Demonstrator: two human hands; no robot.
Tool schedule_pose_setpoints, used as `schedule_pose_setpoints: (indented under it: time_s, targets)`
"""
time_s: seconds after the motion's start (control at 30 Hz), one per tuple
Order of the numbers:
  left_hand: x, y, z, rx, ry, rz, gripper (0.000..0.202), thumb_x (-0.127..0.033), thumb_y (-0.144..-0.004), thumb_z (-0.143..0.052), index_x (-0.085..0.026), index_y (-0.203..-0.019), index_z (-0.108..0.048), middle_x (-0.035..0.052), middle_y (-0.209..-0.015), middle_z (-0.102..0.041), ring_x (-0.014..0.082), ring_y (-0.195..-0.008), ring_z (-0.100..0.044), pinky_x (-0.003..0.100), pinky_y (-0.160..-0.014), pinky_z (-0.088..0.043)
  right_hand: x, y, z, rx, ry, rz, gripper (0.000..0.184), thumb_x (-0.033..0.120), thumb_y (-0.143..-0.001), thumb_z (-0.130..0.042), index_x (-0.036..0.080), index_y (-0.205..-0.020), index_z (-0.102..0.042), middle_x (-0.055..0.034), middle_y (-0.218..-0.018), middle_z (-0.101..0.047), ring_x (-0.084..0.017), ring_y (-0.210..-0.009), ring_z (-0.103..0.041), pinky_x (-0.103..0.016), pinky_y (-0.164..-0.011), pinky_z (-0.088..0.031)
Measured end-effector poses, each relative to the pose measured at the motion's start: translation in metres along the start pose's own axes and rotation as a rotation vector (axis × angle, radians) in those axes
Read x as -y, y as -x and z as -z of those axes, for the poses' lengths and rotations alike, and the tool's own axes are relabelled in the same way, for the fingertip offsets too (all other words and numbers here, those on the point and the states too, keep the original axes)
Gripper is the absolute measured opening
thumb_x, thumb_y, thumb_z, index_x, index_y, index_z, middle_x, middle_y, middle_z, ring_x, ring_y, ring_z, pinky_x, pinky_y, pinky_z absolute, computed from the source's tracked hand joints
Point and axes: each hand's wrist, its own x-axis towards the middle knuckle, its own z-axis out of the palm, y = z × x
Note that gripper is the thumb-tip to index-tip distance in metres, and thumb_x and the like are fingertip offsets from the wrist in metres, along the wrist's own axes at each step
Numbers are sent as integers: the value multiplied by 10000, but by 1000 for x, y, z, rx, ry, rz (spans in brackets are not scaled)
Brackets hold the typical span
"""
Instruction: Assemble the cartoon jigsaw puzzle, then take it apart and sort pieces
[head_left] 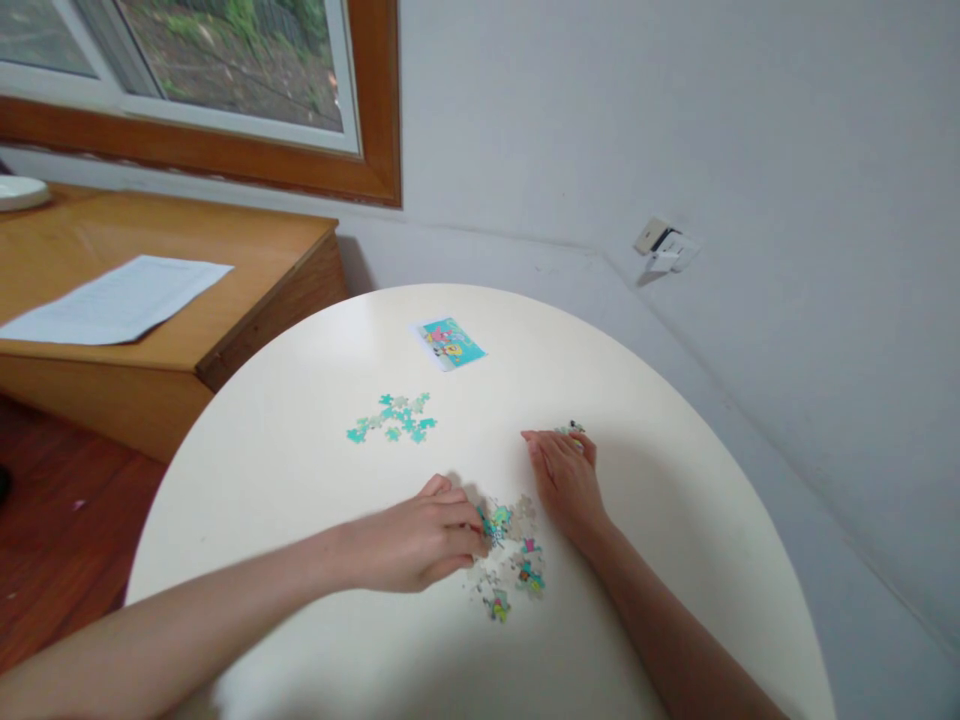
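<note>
My left hand (420, 540) lies on the round cream table (315, 380), fingers curled and pinching a jigsaw piece at the left edge of a loose cluster of pieces (514, 565). My right hand (564, 478) rests flat, fingers stretched forward, just right of that cluster; its fingertips touch a small group of pieces (571, 430). Farther back lies a patch of joined teal pieces (394, 417). A small reference picture card (450, 343) lies near the table's far side.
A wooden desk (187, 330) stands to the left under a window (195, 60), with a sheet of paper (116, 298) on it. A wall socket (664, 247) sits on the white wall at the right. Red-brown floor shows at the lower left.
</note>
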Motion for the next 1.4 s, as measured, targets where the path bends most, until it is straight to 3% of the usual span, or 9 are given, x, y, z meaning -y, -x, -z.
schedule_pose_setpoints:
  time_s: [0.27,0.47,0.73,0.83,0.9,1.03,1.13,1.4]
  targets:
    - [15,-2,4,-171,191,220,146,-185,-909,-443,-181,-931,-588,41,-916,-658,162,-883,-566,345,-873,-315,1,0,0,2,-3,-7,355,270,-984,-279,215,-993,-630,-46,-966,-712,-185,-942,-606,-372,-951,-251]
    - [34,-3,-3,-323,245,347,175,-120,-818,-430,-158,-731,-576,-17,-628,-560,99,-583,-477,235,-615,-364,0,-1,0,-6,-5,7,354,270,-984,-276,213,-987,-625,-45,-959,-713,-185,-935,-607,-371,-940,-257]
    - [38,-4,-6,-385,275,379,182,-61,-754,-420,-151,-659,-546,-27,-586,-534,80,-532,-438,207,-537,-328,1,-1,-1,-16,-8,7,335,257,-980,-288,213,-975,-620,-41,-958,-712,-186,-934,-613,-369,-933,-265]
    - [36,-3,-2,-373,238,376,174,-74,-772,-434,-151,-678,-558,-26,-596,-544,88,-555,-459,228,-585,-343,0,-1,-1,-15,-14,9,328,256,-976,-298,215,-974,-624,-42,-955,-712,-183,-933,-613,-364,-937,-263]
    - [31,-2,1,-335,186,343,144,-114,-810,-475,-154,-724,-583,-11,-662,-591,110,-646,-513,272,-692,-351,0,-1,-1,-12,-15,8,329,256,-974,-301,216,-971,-627,-42,-954,-713,-183,-936,-612,-362,-936,-263]
    - [15,1,6,-107,160,191,56,-228,-836,-614,-189,-867,-640,24,-887,-655,163,-868,-554,326,-830,-285,0,-1,-1,-7,-25,4,337,254,-974,-299,212,-969,-633,-43,-953,-713,-179,-937,-611,-355,-931,-267]
    - [4,1,5,15,115,84,180,-300,-799,-692,-211,-948,-641,42,-982,-640,195,-947,-539,326,-847,-270,0,-2,0,-1,-36,-3,331,247,-972,-305,209,-975,-634,-44,-959,-711,-180,-939,-611,-357,-933,-267]
    - [0,0,-1,53,53,0,43,-219,-873,-597,-220,-894,-634,33,-975,-644,188,-956,-530,325,-860,-269,0,-2,0,-2,-40,-6,334,254,-976,-298,220,-982,-630,-41,-967,-712,-183,-937,-607,-364,-932,-279]
